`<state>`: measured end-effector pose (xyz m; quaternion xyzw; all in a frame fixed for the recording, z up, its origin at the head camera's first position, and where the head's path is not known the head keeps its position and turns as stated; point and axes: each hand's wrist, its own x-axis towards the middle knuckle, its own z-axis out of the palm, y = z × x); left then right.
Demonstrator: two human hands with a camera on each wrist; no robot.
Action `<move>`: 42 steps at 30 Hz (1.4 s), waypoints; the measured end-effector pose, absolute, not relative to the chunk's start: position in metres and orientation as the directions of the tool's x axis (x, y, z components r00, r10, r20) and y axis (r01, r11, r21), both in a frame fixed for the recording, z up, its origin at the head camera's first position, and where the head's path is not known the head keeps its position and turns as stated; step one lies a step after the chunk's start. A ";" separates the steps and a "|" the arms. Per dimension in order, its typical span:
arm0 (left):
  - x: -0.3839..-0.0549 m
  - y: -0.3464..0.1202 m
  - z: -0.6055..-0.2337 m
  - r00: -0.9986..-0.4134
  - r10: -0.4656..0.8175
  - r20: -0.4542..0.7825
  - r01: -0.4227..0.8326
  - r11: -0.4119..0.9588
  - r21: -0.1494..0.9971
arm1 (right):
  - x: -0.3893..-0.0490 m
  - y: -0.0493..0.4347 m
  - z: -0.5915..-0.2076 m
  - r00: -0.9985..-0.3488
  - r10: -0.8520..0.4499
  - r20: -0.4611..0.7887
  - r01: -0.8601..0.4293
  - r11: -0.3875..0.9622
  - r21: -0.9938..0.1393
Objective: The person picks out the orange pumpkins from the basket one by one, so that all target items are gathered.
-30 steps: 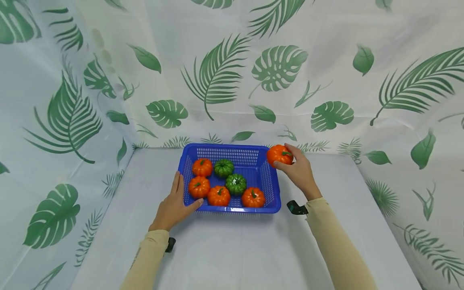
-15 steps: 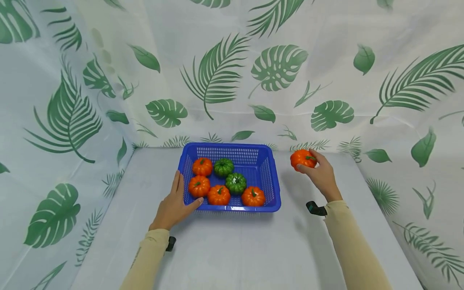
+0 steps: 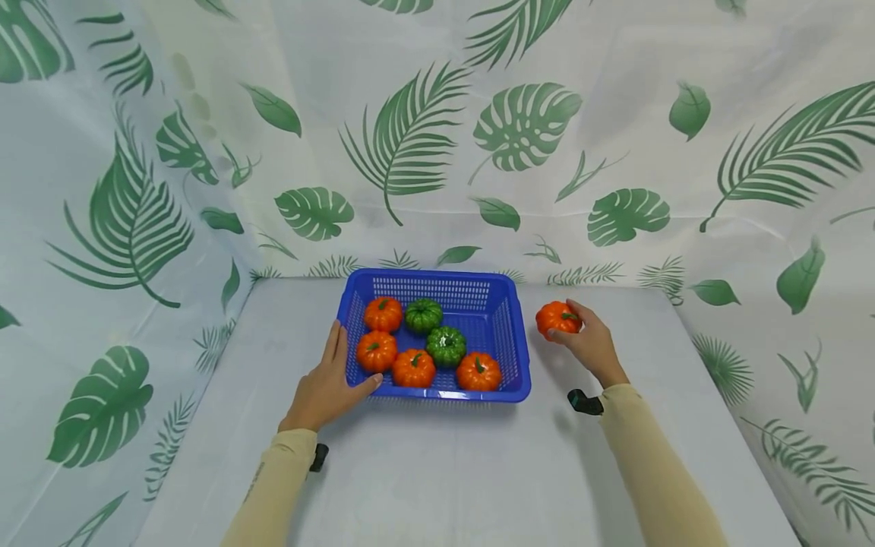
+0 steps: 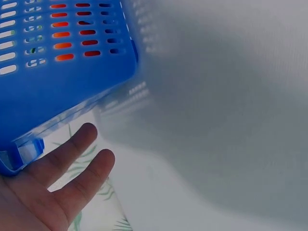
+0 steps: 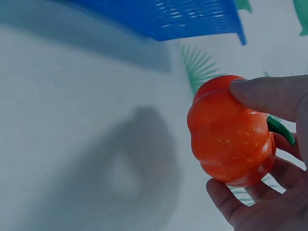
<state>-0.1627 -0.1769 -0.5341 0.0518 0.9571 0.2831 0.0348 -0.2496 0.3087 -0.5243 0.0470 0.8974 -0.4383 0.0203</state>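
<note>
Beyond the right side of the blue plastic basket, my right hand holds a small orange toy pumpkin with a green stem. In the right wrist view, thumb and fingers grip this orange pumpkin above the white surface, its shadow apart from it. My left hand rests against the basket's front left corner, thumb at the front rim. Straight fingers show below the basket's rim in the left wrist view. Inside the basket lie several orange pumpkins and two green pumpkins.
The basket stands on a white tabletop. Behind it hangs a white sheet with green leaf prints, which also covers both sides. Dark wrist cameras sit at both cuffs.
My right hand has carried the orange pumpkin from over the basket's right rim out to the right, then slightly back left and lower. My left hand and the basket have stayed put.
</note>
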 end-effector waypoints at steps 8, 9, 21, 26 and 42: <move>-0.165 -0.181 -0.532 -0.989 0.139 -0.042 0.097 0.847 0.522 | -0.251 0.304 -0.536 -0.995 0.052 -0.090 0.102 0.633 -0.767; -0.165 -0.181 -0.532 -0.990 0.138 -0.042 0.096 0.848 0.521 | -0.251 0.303 -0.537 -0.995 0.048 -0.087 0.098 0.635 -0.766; -0.164 -0.181 -0.533 -0.989 0.137 -0.053 0.086 0.836 0.542 | -0.249 0.302 -0.558 -0.990 0.048 -0.130 0.131 0.640 -0.757; -0.164 -0.180 -0.533 -0.989 0.132 -0.062 0.077 0.835 0.545 | -0.248 0.301 -0.563 -0.993 0.032 -0.117 0.110 0.643 -0.758; -0.164 -0.180 -0.534 -0.990 0.130 -0.047 0.081 0.823 0.562 | -0.243 0.309 -0.563 -0.987 0.019 -0.157 0.133 0.642 -0.755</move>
